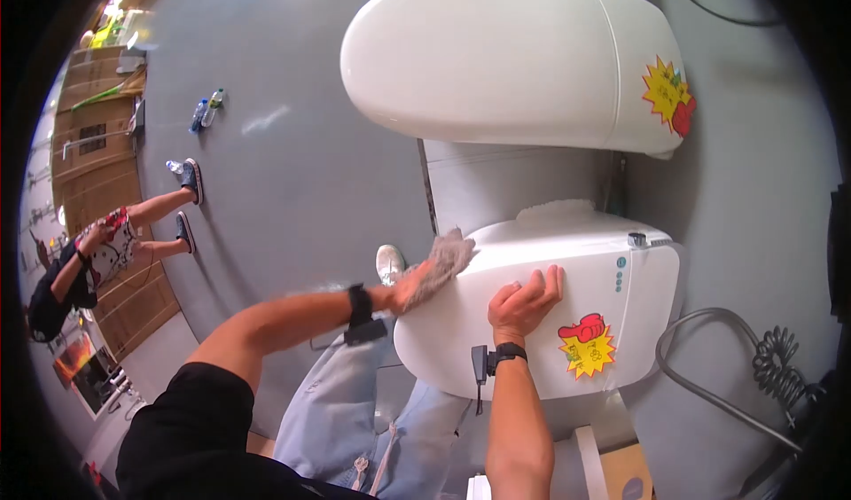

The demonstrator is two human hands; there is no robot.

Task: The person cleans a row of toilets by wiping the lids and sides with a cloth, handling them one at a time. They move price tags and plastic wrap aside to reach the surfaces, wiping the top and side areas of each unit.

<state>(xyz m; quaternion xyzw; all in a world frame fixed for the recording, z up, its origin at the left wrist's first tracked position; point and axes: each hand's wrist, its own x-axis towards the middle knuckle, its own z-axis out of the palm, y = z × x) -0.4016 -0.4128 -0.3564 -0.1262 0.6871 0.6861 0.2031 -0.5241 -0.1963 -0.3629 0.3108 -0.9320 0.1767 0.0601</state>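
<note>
A white toilet (pixel 461 349) with its lid closed stands in front of me, with a red and yellow sticker (pixel 589 346) and small round icons on its top. My left hand (pixel 412 285) presses a grey-brown cloth (pixel 443 265) against the toilet's rounded left edge, its fingers mostly covered by the cloth. On the lid, to the right of the cloth, rests my right hand (pixel 526 303), fingers curled together; whatever they might hold is not visible. Black bands with small devices sit on both wrists.
A second white toilet (pixel 487 57) lies beyond the first. A coiled grey hose (pixel 776 363) is at the right. Plastic bottles (pixel 206 113) are on the floor. Another person (pixel 111 247) stands at the left near cardboard boxes (pixel 93 145). An open box (pixel 625 473) sits at the bottom.
</note>
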